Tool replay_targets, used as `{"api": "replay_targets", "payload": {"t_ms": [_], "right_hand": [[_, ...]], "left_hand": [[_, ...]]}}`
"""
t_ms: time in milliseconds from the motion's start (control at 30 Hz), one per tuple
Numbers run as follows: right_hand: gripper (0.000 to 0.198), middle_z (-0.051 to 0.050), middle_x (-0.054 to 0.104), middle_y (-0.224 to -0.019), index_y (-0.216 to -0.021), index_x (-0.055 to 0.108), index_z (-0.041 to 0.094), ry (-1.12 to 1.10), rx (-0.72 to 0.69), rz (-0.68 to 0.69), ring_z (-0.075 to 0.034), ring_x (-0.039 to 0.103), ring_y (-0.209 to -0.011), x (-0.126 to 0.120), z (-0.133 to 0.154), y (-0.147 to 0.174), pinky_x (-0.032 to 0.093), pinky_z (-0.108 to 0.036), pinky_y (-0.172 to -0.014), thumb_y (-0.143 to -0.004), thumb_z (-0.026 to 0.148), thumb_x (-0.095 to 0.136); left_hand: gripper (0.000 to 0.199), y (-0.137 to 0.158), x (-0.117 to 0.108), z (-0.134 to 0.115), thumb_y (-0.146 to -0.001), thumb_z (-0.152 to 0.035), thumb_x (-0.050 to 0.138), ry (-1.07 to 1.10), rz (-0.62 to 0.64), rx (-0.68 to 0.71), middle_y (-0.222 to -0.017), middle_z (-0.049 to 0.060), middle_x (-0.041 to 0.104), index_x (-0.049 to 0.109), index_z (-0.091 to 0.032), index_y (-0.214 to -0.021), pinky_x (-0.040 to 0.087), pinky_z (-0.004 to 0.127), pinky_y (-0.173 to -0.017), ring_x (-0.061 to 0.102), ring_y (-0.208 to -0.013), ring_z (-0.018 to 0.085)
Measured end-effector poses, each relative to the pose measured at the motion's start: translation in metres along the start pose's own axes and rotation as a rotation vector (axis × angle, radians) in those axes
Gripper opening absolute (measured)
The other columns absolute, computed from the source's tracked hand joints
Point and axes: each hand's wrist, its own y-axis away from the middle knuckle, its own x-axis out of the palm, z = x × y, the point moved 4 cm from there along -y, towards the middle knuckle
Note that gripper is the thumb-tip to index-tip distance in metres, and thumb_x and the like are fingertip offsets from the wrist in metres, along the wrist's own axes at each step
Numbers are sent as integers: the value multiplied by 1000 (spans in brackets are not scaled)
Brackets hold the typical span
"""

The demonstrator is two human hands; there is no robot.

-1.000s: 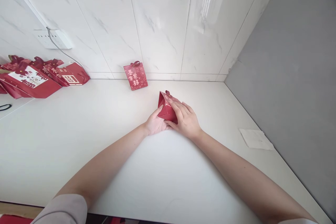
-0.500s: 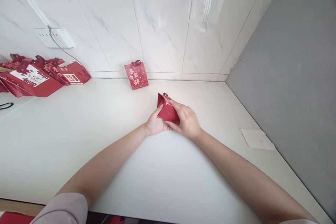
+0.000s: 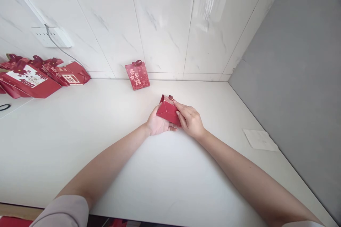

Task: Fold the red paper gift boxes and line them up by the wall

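Observation:
Between my hands, just above the white table, is a small red paper gift bag (image 3: 168, 110) with a dark red ribbon on its far side. It lies tilted, with a folded red end facing me. My left hand (image 3: 158, 123) supports it from the left and below, palm up, some fingers reaching underneath. My right hand (image 3: 189, 120) grips its right side, fingers on the upper face and thumb near the front end. Beyond them, a flat red gift bag (image 3: 137, 76) with white lettering and a ribbon bow leans against the tiled wall.
Several red gift boxes (image 3: 42, 79) with ribbons stand along the wall at the left, near a socket plate (image 3: 52, 37) with a grey cable. A white paper (image 3: 260, 139) lies at the right beside the grey panel (image 3: 298, 88). A black loop (image 3: 4, 107) sits at the left edge.
The bag has turned in my hands: its open red inside showed before, and now the folded end covers that side. My left thumb has come out of the opening. The view has shifted slightly.

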Motion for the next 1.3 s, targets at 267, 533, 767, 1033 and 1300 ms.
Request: {"api": "replay_targets", "payload": {"t_ms": [267, 533, 767, 1033, 1300], "right_hand": [[68, -14, 58, -136, -148, 34, 16, 163, 6, 116, -29, 52, -127, 3, 3, 0, 42, -46, -105, -92, 47, 57], [76, -16, 55, -140, -151, 26, 13, 262, 10, 151, -27, 52, -127, 8, 1, 2, 34, -46, -111, -92, 52, 54], [60, -13, 52, -145, -152, 28, 15, 322, -106, 160, -24, 48, -134, 8, 2, 2, 32, -44, -114, -98, 34, 48], [50, -6, 45, -151, -147, 37, 29, 219, -209, 337, -23, 40, -140, 9, 11, 2, 19, -55, -120, -99, 18, 45], [99, -19, 12, -162, -155, 9, 19, -134, 333, 117, -33, 18, -149, 7, -24, 5, 27, -58, -116, -83, 58, 64]], "left_hand": [[69, 1, 2, -2, -86, -70, 35, 89, -36, 48, -120, 10, 64, 52, -25, -134, 48, 42, -86, 62, -101, 27], [69, 1, 3, -2, -87, -70, 36, 68, -78, 58, -139, 9, 55, 49, -27, -140, 47, 46, -95, 54, -122, 30], [64, -2, -2, -6, -89, -66, 39, -37, -315, 292, -138, 8, 58, 58, -21, -131, 46, 42, -103, 53, -127, 28], [41, 8, -26, -35, -82, -48, 66, -305, -516, 593, -117, 9, 68, 62, -20, -111, 51, 39, -96, 64, -110, 26], [43, 12, -29, -40, -84, -45, 65, -566, -532, 724, -123, 6, 63, 53, -25, -119, 50, 37, -96, 61, -112, 24]]}}
